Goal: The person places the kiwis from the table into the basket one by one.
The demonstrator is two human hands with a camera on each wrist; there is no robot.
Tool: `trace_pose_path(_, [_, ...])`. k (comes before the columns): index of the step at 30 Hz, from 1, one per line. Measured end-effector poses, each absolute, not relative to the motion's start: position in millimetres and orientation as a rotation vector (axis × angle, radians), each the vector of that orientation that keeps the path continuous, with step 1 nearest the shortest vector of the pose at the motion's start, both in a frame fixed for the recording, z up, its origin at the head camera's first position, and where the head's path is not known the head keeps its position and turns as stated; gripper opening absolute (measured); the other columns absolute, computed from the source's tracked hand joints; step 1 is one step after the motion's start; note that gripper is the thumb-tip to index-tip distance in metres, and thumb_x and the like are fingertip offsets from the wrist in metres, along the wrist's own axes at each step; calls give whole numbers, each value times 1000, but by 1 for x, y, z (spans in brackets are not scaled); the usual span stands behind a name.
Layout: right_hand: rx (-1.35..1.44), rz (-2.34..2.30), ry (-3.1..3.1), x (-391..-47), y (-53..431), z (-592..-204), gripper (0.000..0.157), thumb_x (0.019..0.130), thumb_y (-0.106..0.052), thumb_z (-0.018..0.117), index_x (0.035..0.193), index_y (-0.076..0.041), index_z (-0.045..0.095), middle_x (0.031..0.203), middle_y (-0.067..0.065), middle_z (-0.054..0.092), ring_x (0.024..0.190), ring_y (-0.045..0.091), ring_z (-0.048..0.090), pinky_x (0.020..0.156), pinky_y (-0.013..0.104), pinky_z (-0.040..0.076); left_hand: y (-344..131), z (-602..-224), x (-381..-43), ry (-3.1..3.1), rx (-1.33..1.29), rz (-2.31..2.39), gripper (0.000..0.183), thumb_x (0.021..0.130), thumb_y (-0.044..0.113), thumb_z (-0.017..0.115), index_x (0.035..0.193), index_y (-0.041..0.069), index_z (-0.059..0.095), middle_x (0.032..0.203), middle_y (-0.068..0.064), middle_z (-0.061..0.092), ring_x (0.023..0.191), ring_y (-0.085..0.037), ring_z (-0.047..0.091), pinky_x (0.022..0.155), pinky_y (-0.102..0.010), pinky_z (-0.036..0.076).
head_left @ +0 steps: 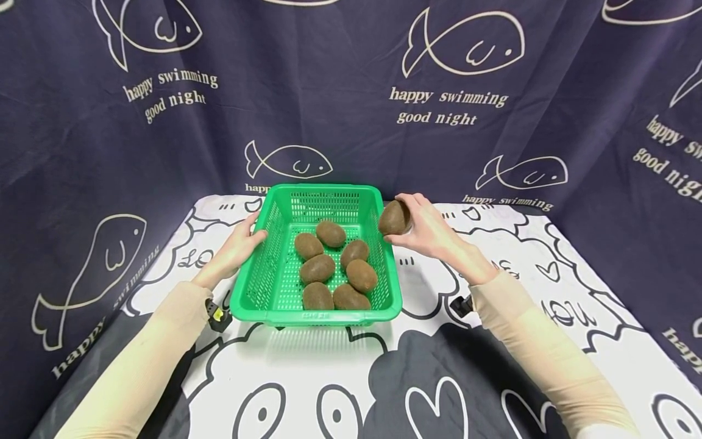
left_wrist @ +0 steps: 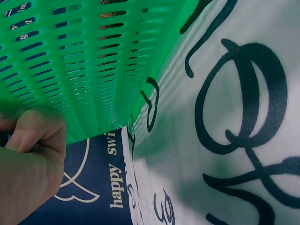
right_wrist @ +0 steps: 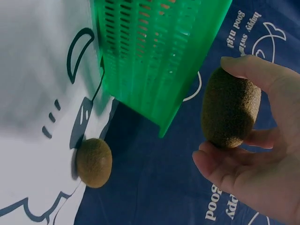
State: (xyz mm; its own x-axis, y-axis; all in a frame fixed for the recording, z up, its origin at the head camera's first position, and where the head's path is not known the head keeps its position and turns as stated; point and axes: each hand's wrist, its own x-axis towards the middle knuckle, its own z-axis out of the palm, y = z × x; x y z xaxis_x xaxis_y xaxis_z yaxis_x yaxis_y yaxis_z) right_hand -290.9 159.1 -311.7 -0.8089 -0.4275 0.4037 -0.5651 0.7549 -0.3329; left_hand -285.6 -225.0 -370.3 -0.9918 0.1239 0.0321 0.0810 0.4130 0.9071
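A green plastic basket (head_left: 329,316) with slotted walls stands on the table, several brown kiwis (head_left: 317,269) lying inside it. My left hand (head_left: 237,247) grips the basket's left rim, the fingers curled over it; the left wrist view shows this hand (left_wrist: 35,159) against the slotted wall. Beyond the right rim, my right hand (head_left: 430,228) holds one kiwi (head_left: 394,218) between thumb and fingers, level with the basket's top edge. In the right wrist view that kiwi (right_wrist: 230,108) is pinched at its two ends, apart from the basket wall.
Another kiwi (right_wrist: 94,162) lies on the table to the right of the basket, seen in the right wrist view. A black-and-white patterned cloth (head_left: 307,360) covers the table. Behind it hangs a dark blue curtain (head_left: 351,91) with fish drawings.
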Motion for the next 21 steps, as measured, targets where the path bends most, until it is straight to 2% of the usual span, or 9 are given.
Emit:
trace_pose_path(9, [862, 624, -2626, -286, 143, -312, 76, 69, -31, 84, 131, -1, 50, 113, 20, 57, 99, 32, 56, 87, 46, 52, -225, -371, -286, 2638, 197, 1652, 66, 95, 10, 44, 155, 7, 15, 129, -30, 51, 72, -11, 62, 67, -25, 59])
trace_pose_path(21, [946, 606, -2666, -277, 122, -317, 79, 72, -36, 83, 134, -1, 49, 123, 18, 55, 111, 31, 54, 97, 46, 49, -226, -372, -287, 2586, 199, 1688, 66, 95, 8, 42, 155, 9, 16, 124, -32, 52, 74, -14, 63, 67, -28, 61])
